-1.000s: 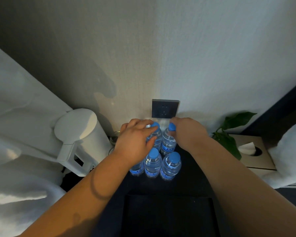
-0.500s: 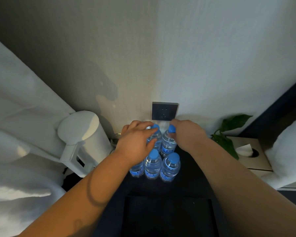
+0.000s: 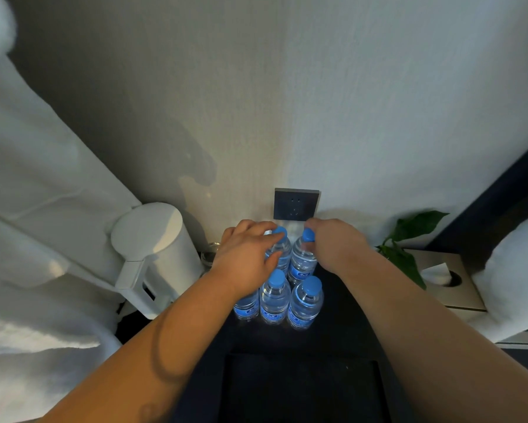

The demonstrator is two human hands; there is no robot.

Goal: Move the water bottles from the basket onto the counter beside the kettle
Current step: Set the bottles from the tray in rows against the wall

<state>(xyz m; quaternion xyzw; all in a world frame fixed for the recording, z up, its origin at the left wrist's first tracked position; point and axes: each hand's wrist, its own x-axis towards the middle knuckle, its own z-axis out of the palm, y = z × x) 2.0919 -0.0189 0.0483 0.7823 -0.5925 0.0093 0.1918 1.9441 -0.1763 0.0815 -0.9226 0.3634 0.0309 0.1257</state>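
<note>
1. Five bottles [image 3: 274, 296] show on the dark counter [image 3: 339, 325], just right of the kettle [image 3: 153, 254]. All stand upright, long axis vertical, blue caps up toward you, sides touching: two behind, three in front.
2. Your left hand [image 3: 247, 261] has the fingers curled round the neck of the back-left bottle [image 3: 282, 254], with the thumb on its shoulder.
3. Your right hand [image 3: 335, 245] pinches the cap of the back-right bottle [image 3: 302, 261].
4. Behind the back row the wall and the socket [image 3: 296, 204] are very near.
5. On the left, a small glass [image 3: 209, 256] stands between the kettle and your left hand.
6. On the right there is bare counter up to the plant [image 3: 409, 239] and the tissue box [image 3: 445, 279].
7. In front of the bottles is a bare strip, then a dark rectangular recess [image 3: 302, 386]. You cannot tell if this is the basket.
8. Your left hand covers the top of the front-left bottle [image 3: 246, 306], and you cannot tell if one more bottle stands behind that hand.
9. The front row hides the bases of the back bottles. Your right fingertips are mostly hidden behind the hand.
10. White cloth [image 3: 43, 239] at the left edge is cut off by the frame.
</note>
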